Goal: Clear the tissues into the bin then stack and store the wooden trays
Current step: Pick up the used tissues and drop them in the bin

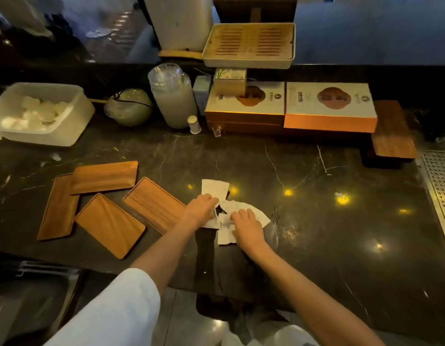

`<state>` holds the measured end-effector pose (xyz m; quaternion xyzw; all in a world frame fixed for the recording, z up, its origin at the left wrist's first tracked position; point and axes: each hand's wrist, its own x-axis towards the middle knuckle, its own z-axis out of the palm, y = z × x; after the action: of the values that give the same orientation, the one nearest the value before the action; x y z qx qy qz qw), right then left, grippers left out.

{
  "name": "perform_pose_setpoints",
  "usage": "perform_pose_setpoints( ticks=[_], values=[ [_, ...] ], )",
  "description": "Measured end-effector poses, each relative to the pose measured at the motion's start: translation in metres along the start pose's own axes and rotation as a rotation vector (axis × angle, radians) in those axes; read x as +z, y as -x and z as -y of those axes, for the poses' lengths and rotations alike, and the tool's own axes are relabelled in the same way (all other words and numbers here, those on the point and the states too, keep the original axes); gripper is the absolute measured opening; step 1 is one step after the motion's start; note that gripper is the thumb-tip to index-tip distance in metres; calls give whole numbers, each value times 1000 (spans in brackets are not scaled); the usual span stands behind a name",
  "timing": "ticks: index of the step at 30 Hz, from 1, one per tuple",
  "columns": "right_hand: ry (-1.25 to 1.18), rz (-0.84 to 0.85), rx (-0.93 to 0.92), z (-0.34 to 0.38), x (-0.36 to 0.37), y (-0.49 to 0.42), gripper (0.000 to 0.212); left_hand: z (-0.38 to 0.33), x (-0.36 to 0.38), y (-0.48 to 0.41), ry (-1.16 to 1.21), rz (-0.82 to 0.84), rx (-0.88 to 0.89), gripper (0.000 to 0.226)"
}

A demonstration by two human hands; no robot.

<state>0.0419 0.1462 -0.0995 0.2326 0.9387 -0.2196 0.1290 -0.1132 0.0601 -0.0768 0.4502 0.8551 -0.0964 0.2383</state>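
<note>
Nearest us, our right hand [246,227] presses flat, fingers spread, on the tissues [225,216]; our left hand [200,208] pinches their left edge. The pile lies between both hands on the dark worktop [316,233]. Farther left, four wooden trays [109,224] lie scattered, nearer our left hand.

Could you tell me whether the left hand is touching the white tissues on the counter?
Touching. The head view shows the left hand with its fingers resting on the white tissues.
</note>
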Motion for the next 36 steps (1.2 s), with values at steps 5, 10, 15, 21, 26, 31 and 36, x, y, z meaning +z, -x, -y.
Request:
perform_pose_setpoints(
  ticks=[5, 10, 15, 21, 26, 31, 36],
  values=[
    [-6, -71, -53, -15, 11, 11, 22, -4, 9, 7, 26, -31, 16, 26],
    [-389, -211, 119, -28, -3, 38, 7, -2, 6, 40, 563, -295, -97, 16],
    [-1031, -271, 284, -33, -12, 106, 34, 14, 37, 129, 1166, -526, -203, 19],
    [-1249, -283, 341, 3, 45, 218, 33, 53, 128, 247, 1387, -404, -414, 19],
    [-1109, -327, 397, 67, 124, 297, 21, 93, 199, 339, 1368, -369, -309, 23],
    [-1025, -300, 481, 115, 160, 344, 16, 121, 236, 401, 1322, -293, -377, 27],
    [-897, -110, 440, 135, 167, 341, 23, 137, 272, 406, 1350, -98, -368, 20]
  ],
)
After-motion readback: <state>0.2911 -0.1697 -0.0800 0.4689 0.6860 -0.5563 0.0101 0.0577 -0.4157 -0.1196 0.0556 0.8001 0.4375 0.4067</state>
